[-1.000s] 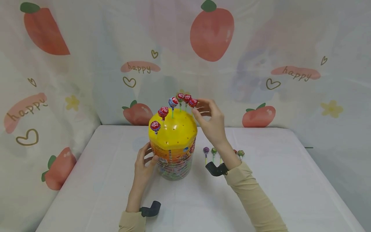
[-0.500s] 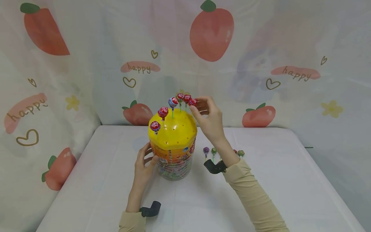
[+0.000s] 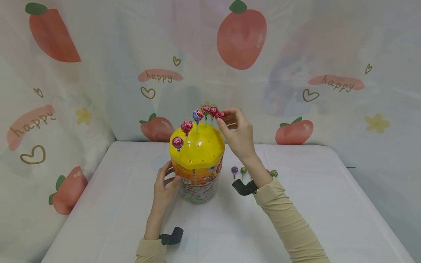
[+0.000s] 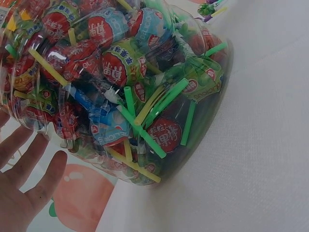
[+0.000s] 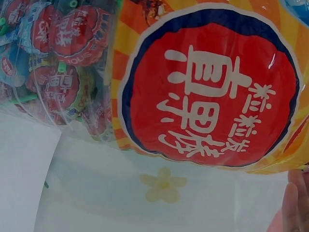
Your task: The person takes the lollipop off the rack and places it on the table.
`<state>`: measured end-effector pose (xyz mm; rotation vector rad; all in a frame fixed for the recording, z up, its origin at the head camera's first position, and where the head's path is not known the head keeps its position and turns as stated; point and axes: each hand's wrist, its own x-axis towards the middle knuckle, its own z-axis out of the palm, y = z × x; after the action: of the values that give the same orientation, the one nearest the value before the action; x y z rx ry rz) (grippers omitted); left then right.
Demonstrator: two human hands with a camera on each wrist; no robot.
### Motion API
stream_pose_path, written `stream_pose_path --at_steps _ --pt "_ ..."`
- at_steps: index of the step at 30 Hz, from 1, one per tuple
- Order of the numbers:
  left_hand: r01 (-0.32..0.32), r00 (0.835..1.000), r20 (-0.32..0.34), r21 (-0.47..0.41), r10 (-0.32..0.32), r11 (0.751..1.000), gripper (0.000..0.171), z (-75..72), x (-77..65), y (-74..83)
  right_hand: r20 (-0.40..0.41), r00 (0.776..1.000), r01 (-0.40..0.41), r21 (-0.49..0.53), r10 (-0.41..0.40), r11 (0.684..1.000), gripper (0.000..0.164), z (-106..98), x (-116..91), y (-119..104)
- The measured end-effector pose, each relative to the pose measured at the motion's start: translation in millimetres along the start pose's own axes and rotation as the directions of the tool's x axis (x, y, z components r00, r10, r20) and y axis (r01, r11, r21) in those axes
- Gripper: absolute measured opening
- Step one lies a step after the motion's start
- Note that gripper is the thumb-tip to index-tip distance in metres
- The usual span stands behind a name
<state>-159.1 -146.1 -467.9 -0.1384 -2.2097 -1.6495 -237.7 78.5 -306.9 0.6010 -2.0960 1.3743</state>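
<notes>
A clear plastic candy jar (image 3: 198, 191) full of wrapped lollipops stands upright under a yellow domed lid (image 3: 200, 150) dotted with small holes. Along the lid's left and back edge, several lollipops (image 3: 186, 126) stand on their sticks. At the back right of the lid, my right hand (image 3: 241, 138) pinches the red head of a lollipop (image 3: 219, 115); its stick is hidden. Against the jar's left side rests my left hand (image 3: 163, 188), fingers extended and spread in the left wrist view. The right wrist view shows the jar's orange label (image 5: 203, 87) with fingertips (image 5: 292, 203) at its corner.
Several loose lollipops (image 3: 243, 170) lie on the white tabletop (image 3: 312, 204) right of the jar, partly covered by my right wrist. A printed cloth backdrop (image 3: 197, 36) hangs behind and left of the table.
My right hand has shifted slightly left and up with the red lollipop between its fingers, toward the lid's back right. The left hand stays on the jar.
</notes>
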Motion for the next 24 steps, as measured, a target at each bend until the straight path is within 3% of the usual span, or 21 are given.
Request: stream_pose_path --at_steps 12,20,24 --pt "0.003 1.0 0.003 0.009 -0.003 1.0 0.06 0.6 0.5 0.5 -0.016 0.999 0.032 -0.007 -0.032 0.999 0.028 1 -1 0" --pt "-0.006 1.0 -0.004 0.002 0.006 1.0 0.058 2.2 0.9 -0.9 -0.1 0.992 0.078 0.044 -0.073 0.996 0.03 -8 6 -8" --pt "-0.004 1.0 -0.006 0.004 0.004 1.0 0.059 1.4 0.8 0.0 -0.103 0.992 0.086 0.069 -0.079 0.994 0.029 -13 7 -11"
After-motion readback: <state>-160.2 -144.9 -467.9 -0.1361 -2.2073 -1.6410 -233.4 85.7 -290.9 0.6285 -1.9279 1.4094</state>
